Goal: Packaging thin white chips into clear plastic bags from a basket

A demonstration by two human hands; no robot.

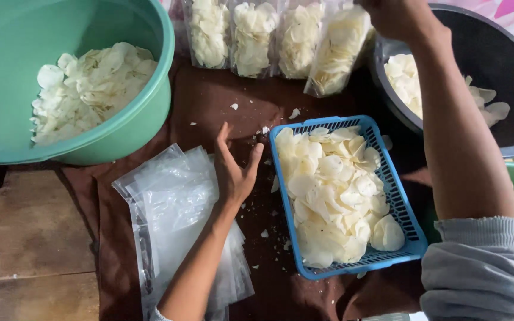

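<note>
From my head camera: my left hand (233,172) rests open, fingers spread, on the brown cloth (209,104) beside a stack of empty clear bags (171,208). My right hand (397,16) reaches up to the rightmost filled bag (337,50) at its top; whether it grips, I cannot tell. Three more filled bags (251,35) stand beside it. The blue basket (414,241) holds pale chips (334,190); so do the green basin (150,113) and the black basin (495,53).
</note>
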